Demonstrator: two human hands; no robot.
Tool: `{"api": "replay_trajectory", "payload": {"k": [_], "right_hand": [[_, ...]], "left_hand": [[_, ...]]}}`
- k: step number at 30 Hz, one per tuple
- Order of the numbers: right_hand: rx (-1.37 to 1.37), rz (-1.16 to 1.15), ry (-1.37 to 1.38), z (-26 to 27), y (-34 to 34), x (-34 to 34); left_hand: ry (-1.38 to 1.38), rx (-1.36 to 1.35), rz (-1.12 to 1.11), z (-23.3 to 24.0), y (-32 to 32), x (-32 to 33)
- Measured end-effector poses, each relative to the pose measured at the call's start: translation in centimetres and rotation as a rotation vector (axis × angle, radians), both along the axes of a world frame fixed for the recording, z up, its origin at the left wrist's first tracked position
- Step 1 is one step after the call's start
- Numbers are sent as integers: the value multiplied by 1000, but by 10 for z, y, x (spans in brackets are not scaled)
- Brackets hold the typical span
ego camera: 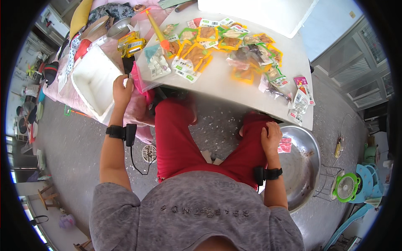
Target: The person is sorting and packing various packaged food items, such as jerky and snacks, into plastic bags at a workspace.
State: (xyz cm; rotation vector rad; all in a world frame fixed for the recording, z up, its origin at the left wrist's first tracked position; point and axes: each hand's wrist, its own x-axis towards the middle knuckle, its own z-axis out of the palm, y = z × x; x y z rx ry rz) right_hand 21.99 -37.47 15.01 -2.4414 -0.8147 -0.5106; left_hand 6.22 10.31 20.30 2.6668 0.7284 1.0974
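My left hand (122,91) is at the right rim of a white foam box (94,77), its fingers curled over the edge. The box sits tilted on pink cloth left of the table. Resting palm down on my red-trousered right knee, my right hand (271,136) holds nothing. Beside it is a large steel basin (301,166) with a red packet (285,145) inside. On the table (216,91) before me lie several sealed food packets (198,56), many with yellow or green borders. A separate group of packets (301,100) lies near the table's right corner.
A yellow-and-orange plastic stick (155,28) lies across the table's left side. Yellow packs (132,44) and a metal bowl (118,27) sit beyond the foam box. A large white container (254,12) stands at the table's far side. A green fan (345,187) is at right.
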Motion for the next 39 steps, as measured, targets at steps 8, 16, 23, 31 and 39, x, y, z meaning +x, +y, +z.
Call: {"api": "replay_trajectory", "payload": {"k": [8,16,23,31,39], "right_hand": [[0,-45,5,3,0,0],[31,-46,-43,-5,-3,2],[11,-63,-25,-3,1,2],[33,-41,-27,-4,1,5],[53,5,-54,-6,8,6]], "left_hand": [[392,-90,409,-43,91,-82],[604,-230,339,-31,107,-76],[679,105,366,-20,85,-72],[604,96,313,1,78,-69],[-140,-330,10,38,10,-40]]}}
